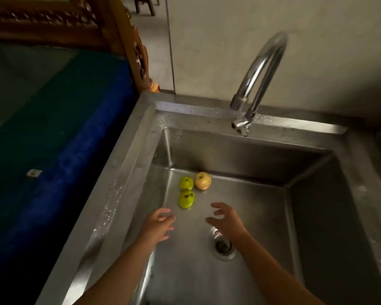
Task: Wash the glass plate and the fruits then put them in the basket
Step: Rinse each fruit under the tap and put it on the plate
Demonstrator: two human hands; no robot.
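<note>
Three fruits lie together on the floor of a steel sink (132,172), toward its far left corner: a green one (186,182), a second green one with dark marks (186,199) just in front of it, and a yellowish one (203,180) to their right. My left hand (158,224) hovers inside the sink just short of the nearer green fruit, fingers spread and empty. My right hand (226,217) is a little to the right, above the drain (222,245), also empty with its fingers apart. No glass plate or basket is in view.
A curved chrome faucet (257,84) arches over the sink's back rim; no water runs from it. A blue and green covered surface (53,128) lies to the left, with carved wooden furniture (128,40) behind it. A plain wall stands behind the sink.
</note>
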